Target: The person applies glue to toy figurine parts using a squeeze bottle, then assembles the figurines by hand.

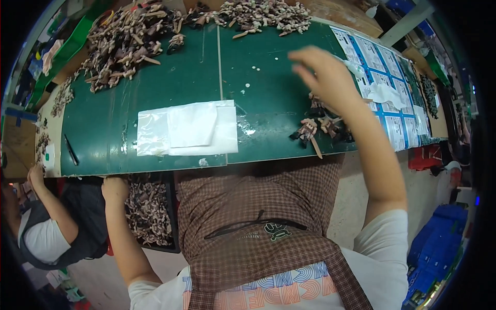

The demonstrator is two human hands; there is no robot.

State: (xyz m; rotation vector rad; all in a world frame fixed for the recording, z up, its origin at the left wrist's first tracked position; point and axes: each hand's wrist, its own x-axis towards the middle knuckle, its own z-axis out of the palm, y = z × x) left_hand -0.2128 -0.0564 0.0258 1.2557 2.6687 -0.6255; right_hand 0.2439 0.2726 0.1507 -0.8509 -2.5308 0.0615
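Taking the white packet (194, 124) as centre, your right hand (321, 70) stood at two o'clock, fingers parted, nothing visible in it. Your left hand (114, 190) was at eight o'clock, by the near edge of the table (274, 88); its grip could not be told. Toy figures (308, 129) lay at three o'clock, partly hidden by your right forearm (376, 144); a low elbow sweep could have knocked them over that edge.
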